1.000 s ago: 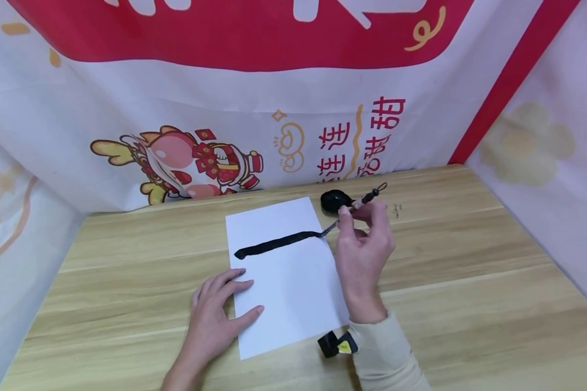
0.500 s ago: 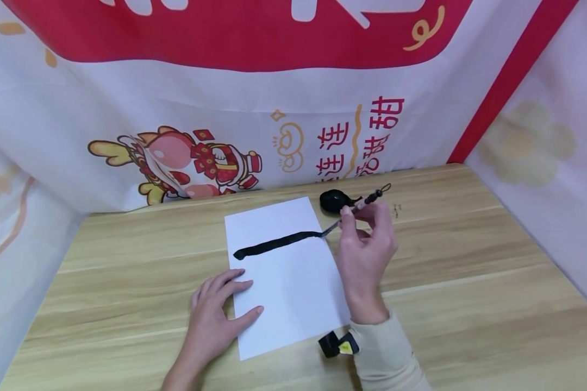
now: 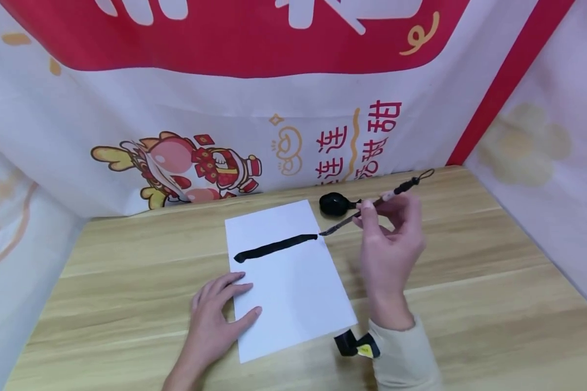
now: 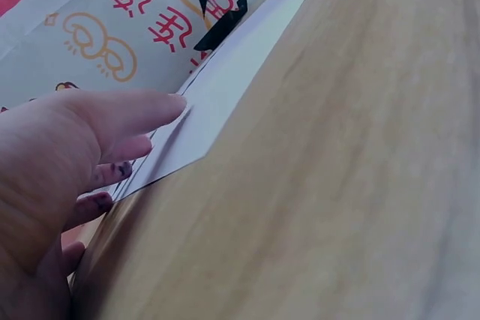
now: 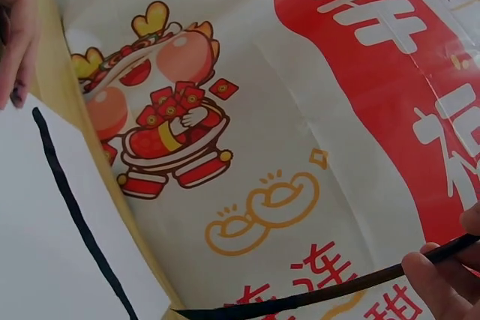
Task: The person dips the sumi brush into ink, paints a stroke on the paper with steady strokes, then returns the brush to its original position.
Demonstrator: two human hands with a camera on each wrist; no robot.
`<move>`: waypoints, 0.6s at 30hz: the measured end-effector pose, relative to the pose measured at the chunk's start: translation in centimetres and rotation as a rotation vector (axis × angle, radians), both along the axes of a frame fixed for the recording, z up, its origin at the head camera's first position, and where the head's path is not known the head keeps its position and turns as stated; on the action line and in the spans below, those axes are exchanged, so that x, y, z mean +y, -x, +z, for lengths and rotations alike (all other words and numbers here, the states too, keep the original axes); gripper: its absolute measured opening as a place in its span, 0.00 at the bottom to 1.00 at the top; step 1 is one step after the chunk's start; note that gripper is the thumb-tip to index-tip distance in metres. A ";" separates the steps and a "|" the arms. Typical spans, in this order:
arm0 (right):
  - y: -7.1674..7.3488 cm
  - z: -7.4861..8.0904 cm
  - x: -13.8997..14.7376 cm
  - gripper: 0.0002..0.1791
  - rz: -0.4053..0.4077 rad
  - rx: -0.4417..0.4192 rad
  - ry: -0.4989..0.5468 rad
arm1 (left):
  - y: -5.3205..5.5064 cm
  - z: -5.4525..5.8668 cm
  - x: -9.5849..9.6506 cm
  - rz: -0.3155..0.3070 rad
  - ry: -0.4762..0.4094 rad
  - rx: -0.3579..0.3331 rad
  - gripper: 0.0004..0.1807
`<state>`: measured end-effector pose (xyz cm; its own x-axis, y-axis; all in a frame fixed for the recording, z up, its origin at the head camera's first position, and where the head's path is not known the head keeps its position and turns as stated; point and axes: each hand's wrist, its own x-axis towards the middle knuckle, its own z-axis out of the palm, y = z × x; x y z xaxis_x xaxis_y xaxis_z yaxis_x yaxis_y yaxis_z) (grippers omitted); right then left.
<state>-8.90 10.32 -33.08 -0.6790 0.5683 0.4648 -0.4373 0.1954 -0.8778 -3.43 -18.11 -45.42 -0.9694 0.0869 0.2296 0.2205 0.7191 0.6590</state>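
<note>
My right hand (image 3: 391, 244) pinches the handle of a calligraphy brush (image 3: 405, 186), which slants down to the left. Its dark tip is at the right edge of a white sheet of paper (image 3: 293, 293), just past the end of a thick black ink stroke (image 3: 276, 248). In the right wrist view the brush (image 5: 330, 292) crosses the lower right, held between fingers and thumb. My left hand (image 3: 217, 309) rests with spread fingers over the paper's left edge. Dark smudges mark some of its fingers (image 4: 112, 174) in the left wrist view.
A black spoon-shaped dish (image 3: 333, 204) lies behind the paper's right corner, near my right fingers. A black device with a yellow label (image 3: 357, 345) sits at my right sleeve (image 3: 403, 355). Printed cloth (image 3: 200, 98) walls the wooden table (image 3: 142, 266) at back and sides.
My right hand has moved right, drawing the brush tip off the end of the stroke to the paper's edge. The left hand has stayed in place.
</note>
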 end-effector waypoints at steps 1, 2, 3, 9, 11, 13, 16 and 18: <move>0.0 0.1 0.4 0.15 0.018 -0.006 -0.002 | 0.0 0.0 0.0 -0.001 -0.009 0.007 0.24; -0.1 0.2 0.8 0.16 0.037 -0.014 -0.010 | 0.0 -0.1 0.0 -0.002 -0.020 0.015 0.24; -0.1 0.3 1.2 0.16 0.055 -0.021 -0.021 | 0.1 -0.1 0.0 -0.004 -0.034 0.024 0.23; -0.1 1.0 4.0 0.14 0.178 0.019 -0.107 | 0.6 1.4 -0.5 0.014 -0.086 0.040 0.21; -0.1 1.3 4.9 0.13 0.223 0.043 -0.183 | 1.0 2.7 -1.0 0.042 -0.030 -0.024 0.21; -0.2 1.5 5.7 0.12 0.261 0.067 -0.253 | 1.3 4.2 -1.8 0.068 0.052 -0.112 0.24; -0.6 1.7 6.8 0.11 0.316 0.098 -0.277 | 1.8 6.1 -3.2 0.097 0.170 -0.172 0.33; -0.9 1.7 7.4 0.11 0.336 0.108 -0.260 | 1.9 6.9 -3.8 0.125 0.217 -0.160 0.39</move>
<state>-8.05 17.76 -31.36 -0.7457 0.1791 0.6418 -0.6009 0.2354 -0.7639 -5.35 -21.94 -38.51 -0.9981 -0.0054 0.0621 0.0268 0.8622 0.5059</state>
